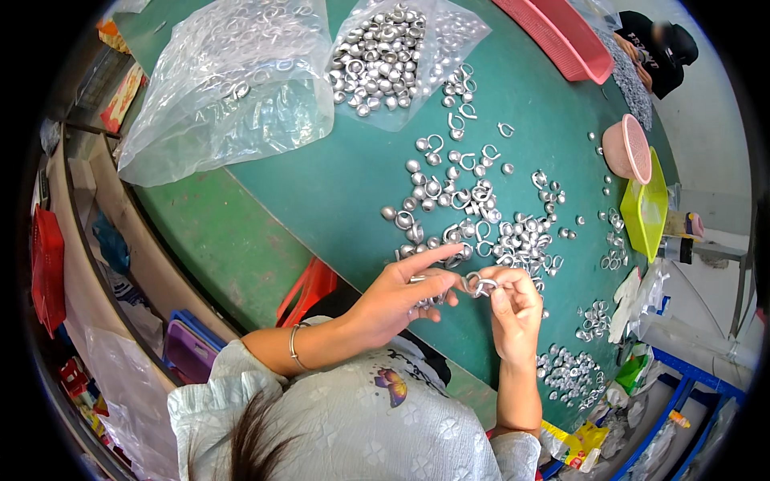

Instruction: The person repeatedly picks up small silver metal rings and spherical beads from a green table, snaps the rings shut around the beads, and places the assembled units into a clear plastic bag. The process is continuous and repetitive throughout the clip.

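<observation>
The left hand (401, 293) and right hand (513, 309) meet over the green desk (321, 184), both pinching one small metal ring (475, 283) between fingertips, left forefinger stretched out. At twelve o'clock from them lies a scatter of loose rings (473, 216); farther, at eleven, two clear bags (233, 88).

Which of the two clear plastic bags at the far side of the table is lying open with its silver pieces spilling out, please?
The smaller bag on the right: its mouth faces the person and round silver pieces trail out onto the green table. The larger bag on the left lies bunched up, its contents inside.
</observation>
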Motion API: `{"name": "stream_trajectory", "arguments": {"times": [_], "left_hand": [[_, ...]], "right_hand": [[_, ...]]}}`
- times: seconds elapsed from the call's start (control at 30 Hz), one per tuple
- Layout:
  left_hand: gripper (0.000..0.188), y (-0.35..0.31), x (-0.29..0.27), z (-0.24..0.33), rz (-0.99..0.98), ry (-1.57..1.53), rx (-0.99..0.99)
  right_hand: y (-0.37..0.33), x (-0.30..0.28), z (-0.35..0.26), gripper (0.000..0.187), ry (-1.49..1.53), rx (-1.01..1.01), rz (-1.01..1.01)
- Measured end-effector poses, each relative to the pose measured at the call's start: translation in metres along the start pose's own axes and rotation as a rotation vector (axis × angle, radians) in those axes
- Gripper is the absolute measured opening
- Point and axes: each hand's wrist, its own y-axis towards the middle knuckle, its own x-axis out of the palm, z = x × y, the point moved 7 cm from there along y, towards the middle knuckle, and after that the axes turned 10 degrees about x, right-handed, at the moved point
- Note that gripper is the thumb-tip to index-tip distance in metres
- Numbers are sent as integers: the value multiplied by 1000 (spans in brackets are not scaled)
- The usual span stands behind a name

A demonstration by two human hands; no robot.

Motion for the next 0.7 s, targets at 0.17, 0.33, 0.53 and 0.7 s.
{"name": "stream_trajectory", "arguments": {"times": [0.17,0.33,0.53,0.7], "left_hand": [[42,-8,0,-14,-7,-143,-212],[36,-15,-3,-17,-101,-91,-221],[35,-24,-9,-23,-126,-207,-237],[38,-29,-10,-20,-85,-155,-219]], "right_hand": [[-16,39,-36,14,-1013,-495,10],[-8,16,-41,16,-855,-455,239],[23,31,-8,29,-1330,-451,305],[13,9,-17,17,-923,-372,333]]}}
